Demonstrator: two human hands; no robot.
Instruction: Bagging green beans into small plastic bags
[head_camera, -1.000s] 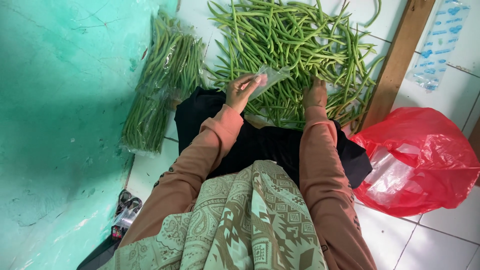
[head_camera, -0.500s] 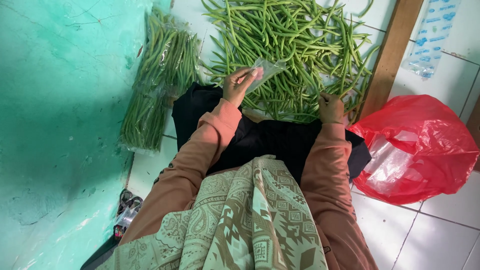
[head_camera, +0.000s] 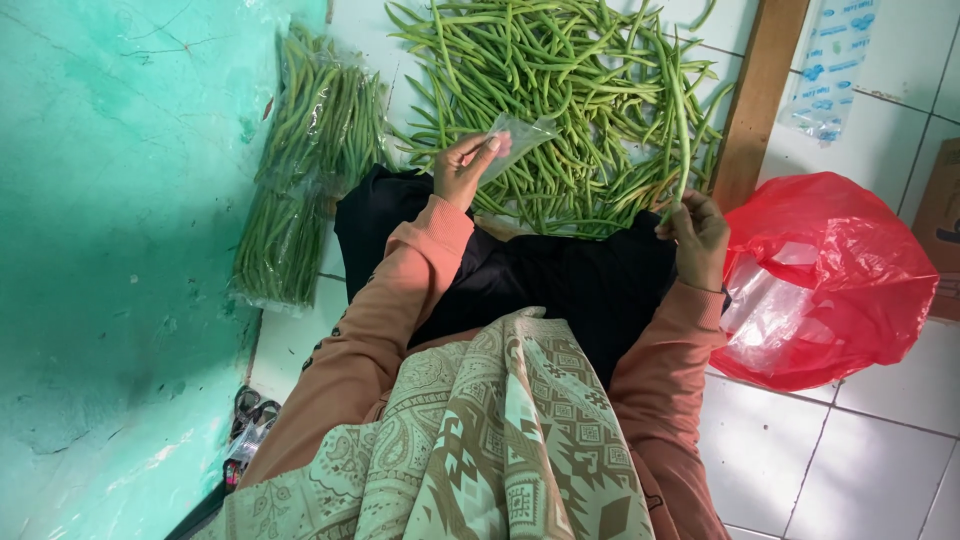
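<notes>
Floor: white tiles (head_camera: 780, 460), green wall (head_camera: 120, 200).
Packs: bagged beans (head_camera: 305, 170), red bag (head_camera: 830, 280).
My left hand (head_camera: 462, 168): pinches a clear bag (head_camera: 515, 138).
My right hand (head_camera: 697, 238): grips long beans (head_camera: 682, 130).

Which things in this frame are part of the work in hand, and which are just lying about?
In use:
- left hand holding a small clear plastic bag
- right hand gripping a few green beans
- loose bean pile on the floor
- filled bags of beans by the green wall

Lying about:
- red plastic bag
- wooden plank
- printed plastic sleeve
- cardboard box
</notes>
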